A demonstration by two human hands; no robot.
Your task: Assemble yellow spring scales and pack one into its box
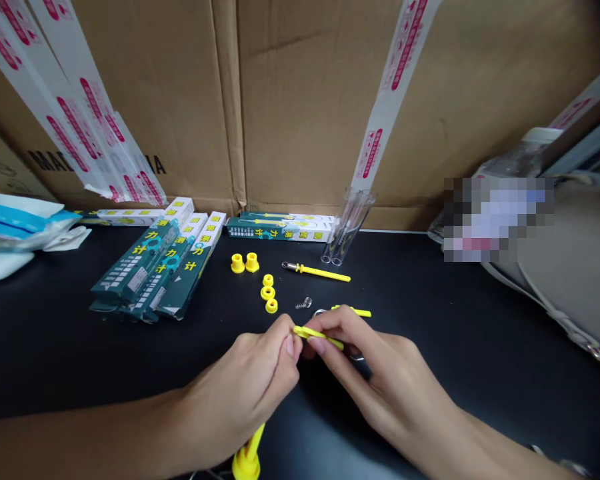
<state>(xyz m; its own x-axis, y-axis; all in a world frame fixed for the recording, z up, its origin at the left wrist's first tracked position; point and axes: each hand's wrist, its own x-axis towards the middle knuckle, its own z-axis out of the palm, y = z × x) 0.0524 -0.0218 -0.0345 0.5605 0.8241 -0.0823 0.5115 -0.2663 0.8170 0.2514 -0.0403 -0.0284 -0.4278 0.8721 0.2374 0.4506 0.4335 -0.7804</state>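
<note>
A slim yellow plastic rod [325, 336] is pinched between the thumb and fingers of my right hand [380, 367]. My left hand [250, 373] is closed, its thumb and forefinger pressed against the rod's left end; its other fingers are curled and partly hidden. Below my left wrist a yellow stem with a round cap [247, 463] shows in part. Just beyond my hands lie a small metal spring [304, 304] and another yellow rod [363, 313], partly covered by my right fingers. Farther back is a yellow rod with a metal end [323, 272].
Several yellow caps and rings [267, 292] stand left of centre. Two clear tubes [347, 227] lean at the back. Green-and-white boxes [155, 267] lie at left, more along the cardboard wall [300, 107]. A bottle [523, 157] and grey bag [570, 267] are at right.
</note>
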